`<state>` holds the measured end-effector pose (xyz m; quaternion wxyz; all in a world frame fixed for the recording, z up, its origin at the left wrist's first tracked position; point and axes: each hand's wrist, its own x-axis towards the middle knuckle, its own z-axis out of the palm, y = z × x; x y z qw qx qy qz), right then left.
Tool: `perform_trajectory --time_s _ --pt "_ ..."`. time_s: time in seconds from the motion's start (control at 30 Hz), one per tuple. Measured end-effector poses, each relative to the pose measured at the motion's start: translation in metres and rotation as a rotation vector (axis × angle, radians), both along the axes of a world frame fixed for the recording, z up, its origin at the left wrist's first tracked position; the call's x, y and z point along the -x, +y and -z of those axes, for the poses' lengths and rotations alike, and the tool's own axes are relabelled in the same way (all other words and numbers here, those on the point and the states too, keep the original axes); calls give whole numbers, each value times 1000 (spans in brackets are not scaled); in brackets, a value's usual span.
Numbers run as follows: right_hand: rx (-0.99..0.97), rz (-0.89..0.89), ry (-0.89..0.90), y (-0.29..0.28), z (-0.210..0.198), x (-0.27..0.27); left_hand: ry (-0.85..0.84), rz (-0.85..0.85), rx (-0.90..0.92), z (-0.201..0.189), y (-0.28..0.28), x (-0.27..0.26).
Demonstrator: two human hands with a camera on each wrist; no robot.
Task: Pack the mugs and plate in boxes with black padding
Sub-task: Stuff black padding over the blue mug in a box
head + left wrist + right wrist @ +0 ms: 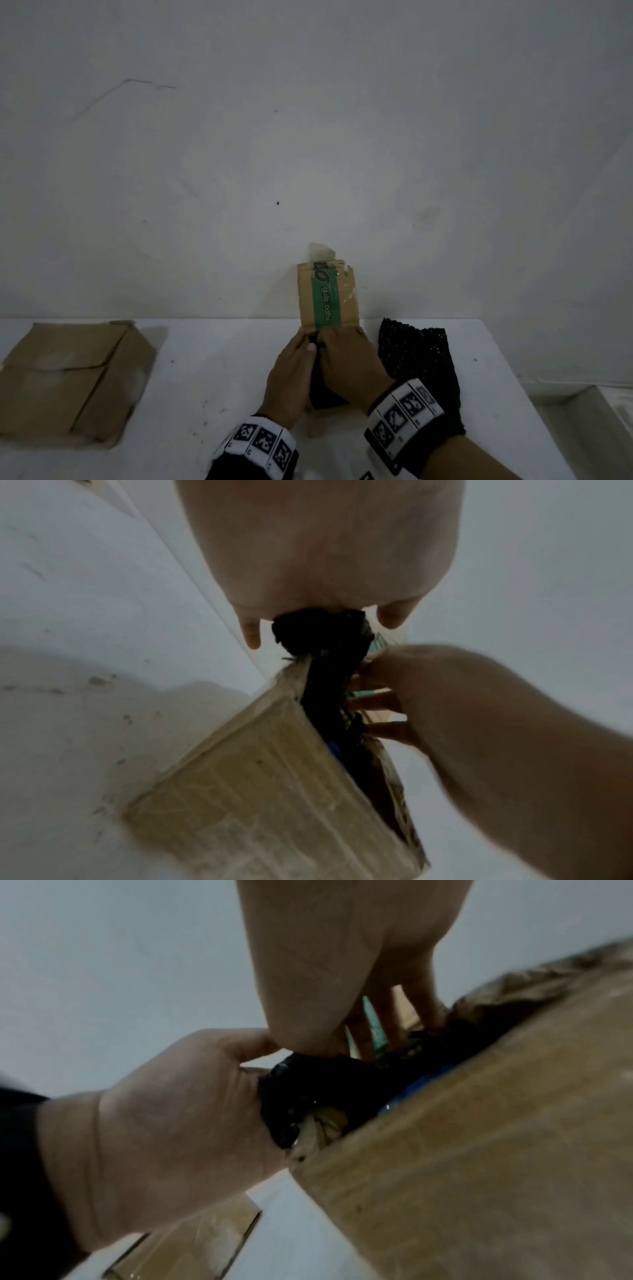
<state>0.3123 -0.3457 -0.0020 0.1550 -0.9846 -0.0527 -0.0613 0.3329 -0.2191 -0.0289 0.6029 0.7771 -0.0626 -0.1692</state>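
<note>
A small cardboard box (329,298) with a green band on its raised flap stands at the table's middle. Black padding (320,387) fills its opening between my two hands. My left hand (305,346) grips a wad of this black padding (322,637) at the box's left rim. My right hand (334,342) reaches in from the right, its straight fingers (383,1020) pushed down between padding and flap. Something blue (421,1085) shows deep inside the box, mostly hidden. I see no plate.
A second brown box (72,380) lies with its flaps shut at the table's left. A loose sheet of black padding (418,356) lies just right of my hands. The white table (205,377) meets a white wall; its right edge drops away near the tiled floor.
</note>
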Motion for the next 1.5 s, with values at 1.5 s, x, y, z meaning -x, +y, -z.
perform_trajectory --time_s 1.5 --pt "-274 -243 78 -6 36 26 324 -19 498 -3 6 4"
